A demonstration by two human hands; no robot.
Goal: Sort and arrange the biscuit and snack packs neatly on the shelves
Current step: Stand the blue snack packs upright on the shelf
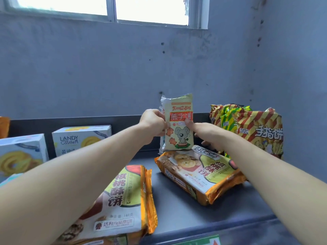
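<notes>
**Both hands on the bear-biscuit pack**

Both bare forearms stretched forward over the dark grey shelf (185, 206). Left hand (153, 123) and right hand (203, 132) each with grip closed on a side of the pale green koala-printed biscuit pack (178, 124), held upright behind the orange-edged walnut-biscuit pack (200, 174), bottom edge just above it.

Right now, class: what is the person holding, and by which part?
The koala biscuit pack, upright, pinched at mid-height: left hand on its left edge, right hand on its right.

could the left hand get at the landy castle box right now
Probably not yet: the left hand is gripping the koala pack together with the right hand. The Landy Castle box itself stands unobstructed.
</notes>
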